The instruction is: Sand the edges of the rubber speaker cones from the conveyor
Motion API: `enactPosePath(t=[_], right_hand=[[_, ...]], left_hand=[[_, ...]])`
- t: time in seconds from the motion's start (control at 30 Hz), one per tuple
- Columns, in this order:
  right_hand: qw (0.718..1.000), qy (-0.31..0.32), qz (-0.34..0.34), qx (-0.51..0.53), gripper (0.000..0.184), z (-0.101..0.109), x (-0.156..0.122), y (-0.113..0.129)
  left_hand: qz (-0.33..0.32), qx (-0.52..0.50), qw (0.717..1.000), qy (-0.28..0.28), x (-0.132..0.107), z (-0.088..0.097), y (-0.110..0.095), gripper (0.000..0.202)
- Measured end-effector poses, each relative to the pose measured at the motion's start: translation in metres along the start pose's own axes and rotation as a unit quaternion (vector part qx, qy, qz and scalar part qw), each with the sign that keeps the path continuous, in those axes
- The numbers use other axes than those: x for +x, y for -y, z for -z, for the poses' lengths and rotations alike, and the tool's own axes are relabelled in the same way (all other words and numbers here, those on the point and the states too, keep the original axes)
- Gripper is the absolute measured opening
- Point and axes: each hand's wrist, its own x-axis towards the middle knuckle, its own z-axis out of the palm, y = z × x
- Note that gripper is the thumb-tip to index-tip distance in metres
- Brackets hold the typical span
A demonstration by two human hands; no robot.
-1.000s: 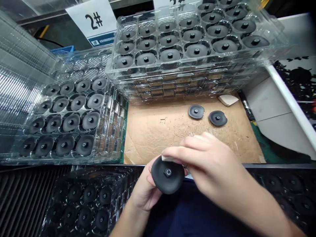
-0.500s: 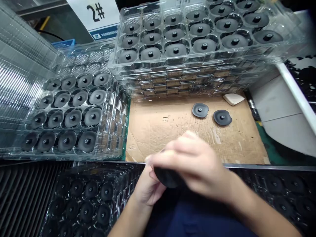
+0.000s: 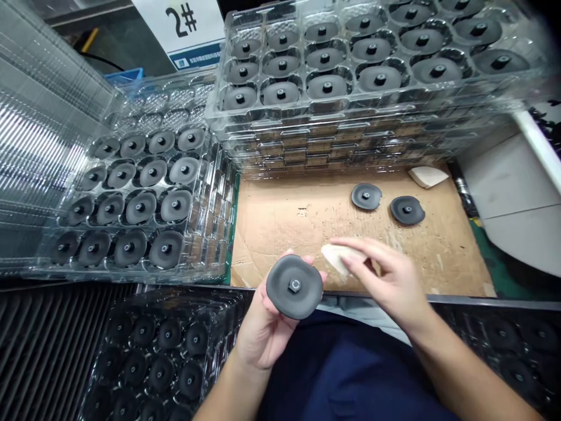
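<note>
A dark grey disc (image 3: 294,286) with a central stud rests face-up against the palm and curled fingers of the left hand (image 3: 263,333), low centre of the frame. Just beside it, the right hand (image 3: 385,280) pinches a white cloth (image 3: 339,258) narrowly. Two more discs (image 3: 366,196) lie on cardboard (image 3: 284,234) toward the right

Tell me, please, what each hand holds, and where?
The left hand cradles a dark disc from underneath; the right hand holds a pale pad by one end.
</note>
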Motion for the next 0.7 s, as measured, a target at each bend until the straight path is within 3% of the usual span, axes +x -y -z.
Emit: enactPosePath(t=[0.1,0.2,0.3,0.33,0.47,0.5,0.57,0.63,0.7], right_hand=[[0.994,-0.064,0.092,0.007,0.023,0.006,0.010,0.045],[0.977,0.001,0.212,0.011,0.025,-0.001,0.009,0.067],[0.973,0.131,0.183,0.046,0.022,-0.005,0.009,0.068],[0.974,0.144,0.168,0.043,0.020,-0.006,0.010,0.066],[0.976,0.008,0.215,-0.005,0.023,-0.007,0.015,0.063],[0.972,0.009,0.233,0.005,0.023,-0.006,0.013,0.062],[0.966,0.072,0.245,0.036,0.022,0.003,0.007,0.059],[0.969,0.130,0.205,0.040,0.021,0.015,-0.001,0.055],[0.981,0.125,0.149,-0.006,0.020,0.026,-0.006,0.053]], left_hand=[[-0.007,0.015,0.999,-0.040,0.000,-0.005,0.003,0.054],[-0.016,0.043,0.996,-0.077,0.000,-0.004,0.004,0.050],[-0.045,0.043,0.994,-0.089,0.000,-0.002,0.004,0.048],[-0.046,0.043,0.994,-0.090,0.000,-0.003,0.005,0.049],[-0.007,0.054,0.996,-0.071,0.001,-0.011,0.004,0.043],[-0.005,0.053,0.997,-0.064,0.000,-0.012,0.003,0.041],[-0.011,0.046,0.998,-0.047,-0.001,-0.011,0.000,0.045],[-0.009,0.039,0.999,-0.020,-0.002,-0.007,-0.002,0.052],[-0.002,0.034,0.999,-0.004,0.000,-0.003,-0.001,0.055]])
